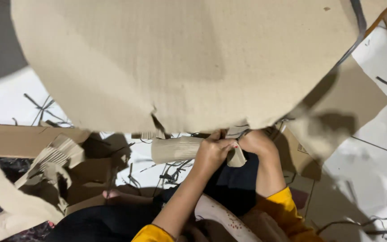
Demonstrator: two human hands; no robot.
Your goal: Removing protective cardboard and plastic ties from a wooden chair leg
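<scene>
At 6 o'clock under the big cardboard sheet [189, 62]: both hands working.
Left hand [211, 152] fingers clamped on cardboard strip [178, 149]; right hand [257, 142] fingers hidden, cannot tell.

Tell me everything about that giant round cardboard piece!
The big cardboard sheet is plain tan, matte and faintly ribbed like corrugated board. Its lower edge curves round and looks roughly cut, with a small torn notch near the middle. It fills the top of the view, held up above the white floor and casting a shadow there. Both hands meet at its lower edge: the left hand and the right hand close on it. A thin dark strip runs over its upper right corner.
</scene>
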